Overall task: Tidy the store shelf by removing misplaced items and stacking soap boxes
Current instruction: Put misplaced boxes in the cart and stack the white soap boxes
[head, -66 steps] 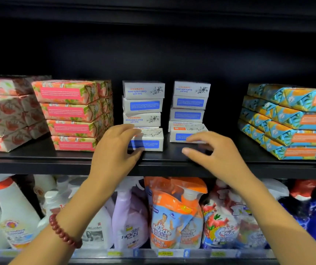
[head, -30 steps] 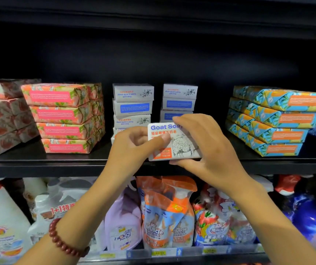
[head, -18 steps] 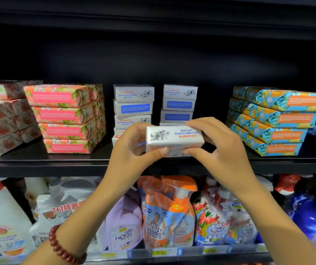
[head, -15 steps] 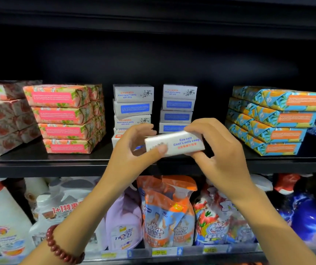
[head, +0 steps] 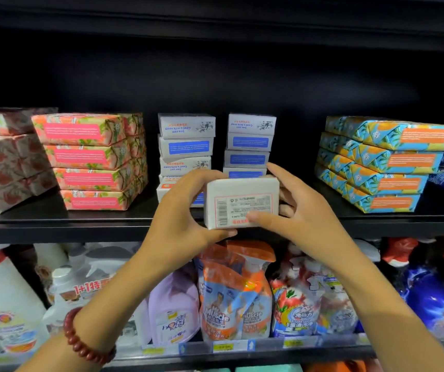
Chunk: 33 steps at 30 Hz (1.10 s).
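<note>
Both hands hold one white soap box (head: 242, 201) in the air just before the front edge of the black shelf (head: 54, 226), its barcode face toward the camera. The left hand (head: 186, 208) pinches its left end, thumb beneath; the right hand (head: 296, 210) grips its right end, thumb on the label. Behind it stand two stacks of goat soap boxes (head: 186, 146), the right stack's bottom box seemingly hidden.
</note>
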Tool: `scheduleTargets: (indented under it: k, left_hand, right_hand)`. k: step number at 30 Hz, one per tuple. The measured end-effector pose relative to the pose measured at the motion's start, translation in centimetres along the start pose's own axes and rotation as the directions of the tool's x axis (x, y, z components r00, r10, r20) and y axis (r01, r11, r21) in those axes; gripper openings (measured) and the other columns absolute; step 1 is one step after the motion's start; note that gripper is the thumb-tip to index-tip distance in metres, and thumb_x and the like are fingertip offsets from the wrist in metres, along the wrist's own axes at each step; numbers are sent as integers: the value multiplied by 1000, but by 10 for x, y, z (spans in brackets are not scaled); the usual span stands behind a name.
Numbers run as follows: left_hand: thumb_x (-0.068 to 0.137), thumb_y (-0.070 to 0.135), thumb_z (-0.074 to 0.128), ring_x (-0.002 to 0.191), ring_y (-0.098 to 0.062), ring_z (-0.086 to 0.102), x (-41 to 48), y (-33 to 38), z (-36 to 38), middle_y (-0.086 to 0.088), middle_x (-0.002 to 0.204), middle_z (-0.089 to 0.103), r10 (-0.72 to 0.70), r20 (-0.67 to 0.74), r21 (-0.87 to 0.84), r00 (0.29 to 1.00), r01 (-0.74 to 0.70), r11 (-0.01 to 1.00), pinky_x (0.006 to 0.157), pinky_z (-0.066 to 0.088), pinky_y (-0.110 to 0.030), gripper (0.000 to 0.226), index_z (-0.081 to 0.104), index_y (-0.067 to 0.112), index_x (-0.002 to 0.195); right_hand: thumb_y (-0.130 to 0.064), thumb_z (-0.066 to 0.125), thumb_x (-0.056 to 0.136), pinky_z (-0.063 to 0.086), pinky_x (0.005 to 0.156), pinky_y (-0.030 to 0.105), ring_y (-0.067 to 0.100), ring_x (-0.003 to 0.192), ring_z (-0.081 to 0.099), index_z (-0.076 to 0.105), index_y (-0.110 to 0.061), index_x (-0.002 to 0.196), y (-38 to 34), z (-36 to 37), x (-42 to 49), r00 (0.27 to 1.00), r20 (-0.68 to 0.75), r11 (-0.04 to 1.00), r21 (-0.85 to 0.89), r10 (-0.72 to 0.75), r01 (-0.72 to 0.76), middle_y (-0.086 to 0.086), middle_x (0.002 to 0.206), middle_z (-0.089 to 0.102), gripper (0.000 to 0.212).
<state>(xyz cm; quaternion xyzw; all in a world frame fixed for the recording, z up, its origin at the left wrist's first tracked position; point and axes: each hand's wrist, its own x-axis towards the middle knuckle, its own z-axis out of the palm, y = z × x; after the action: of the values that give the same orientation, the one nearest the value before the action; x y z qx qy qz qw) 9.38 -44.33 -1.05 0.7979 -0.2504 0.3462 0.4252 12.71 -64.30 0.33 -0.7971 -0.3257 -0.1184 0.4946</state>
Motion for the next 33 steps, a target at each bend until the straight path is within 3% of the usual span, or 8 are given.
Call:
scheduleTargets:
  k: [6, 10, 14, 18, 23, 27, 31, 33]
  left_hand:
    - [72, 32, 71, 128, -2, 40, -4, -3, 2, 3, 132, 47, 154, 23, 154, 988, -156, 976, 103, 31, -14, 58, 47, 25, 125]
    - [58, 55, 76, 125, 1, 45, -10, 3, -3, 18, 134, 45, -101, -12, 27, 995, 102, 994, 97, 42, -18, 88, 40, 34, 135]
    - [54, 50, 74, 98, 3, 64, -7, 12, -4, 14, 106, 69, -354, 14, -313, 935, 340, 887, 77, 48, -11, 68, 61, 25, 116]
    - [45, 33, 84, 88, -5, 69, -2, 4, -6, 11, 95, 74, -366, 37, -343, 930, 356, 869, 71, 51, -15, 59, 66, 21, 101]
    - [43, 15, 91, 89, -5, 69, -4, 0, -17, 8, 97, 74, -341, -118, -269, 933, 300, 915, 72, 52, -15, 64, 64, 18, 101]
    - [45, 25, 93, 88, -5, 69, 4, -8, -34, 9, 95, 73, -328, -241, -179, 913, 291, 940, 72, 54, -18, 60, 64, 24, 98]
    - [57, 22, 89, 86, -3, 69, 13, -25, -38, 9, 97, 72, -341, -266, -56, 902, 339, 939, 73, 55, -19, 55, 64, 16, 105]
    - [60, 23, 88, 86, -1, 68, 12, -32, -34, 11, 97, 71, -356, -264, -35, 897, 360, 932, 70, 53, -14, 53, 64, 16, 107]
  right_hand:
    - [-20, 78, 72, 51, 89, 33, 8, 109, 53, 58, -17, 121, -4, 1, 1, 985, -140, 990, -115, -98, 82, -9, 113, 52, 53]
    - [-8, 78, 73, 43, 80, 12, 2, 103, 49, 56, -10, 105, -4, 12, -4, 904, -253, 921, -277, -346, 275, -4, 107, 50, 39]
    - [9, 74, 69, 47, 76, 20, 10, 96, 50, 56, 0, 97, 0, 22, -2, 801, -309, 841, -369, -512, 395, 7, 102, 50, 35]
    - [17, 68, 68, 45, 81, 16, 11, 102, 48, 47, -9, 98, 6, 31, 2, 748, -287, 777, -433, -599, 457, 10, 104, 50, 46]
    - [-3, 72, 75, 46, 85, 22, 14, 111, 48, 47, -10, 104, 12, 31, 4, 798, -247, 804, -418, -549, 423, 3, 115, 47, 39]
    - [-25, 70, 78, 37, 97, 16, 13, 116, 46, 52, -6, 117, 22, 19, 6, 864, -223, 823, -479, -452, 307, 5, 120, 49, 46]
    - [-59, 61, 73, 42, 83, 19, 10, 110, 49, 54, -19, 120, 36, 19, 5, 951, -16, 769, -592, -309, 240, -5, 117, 54, 63]
    - [-59, 67, 71, 42, 76, 20, 14, 105, 55, 58, -18, 119, 45, 23, 5, 954, 24, 692, -682, -300, 235, -4, 114, 60, 64]
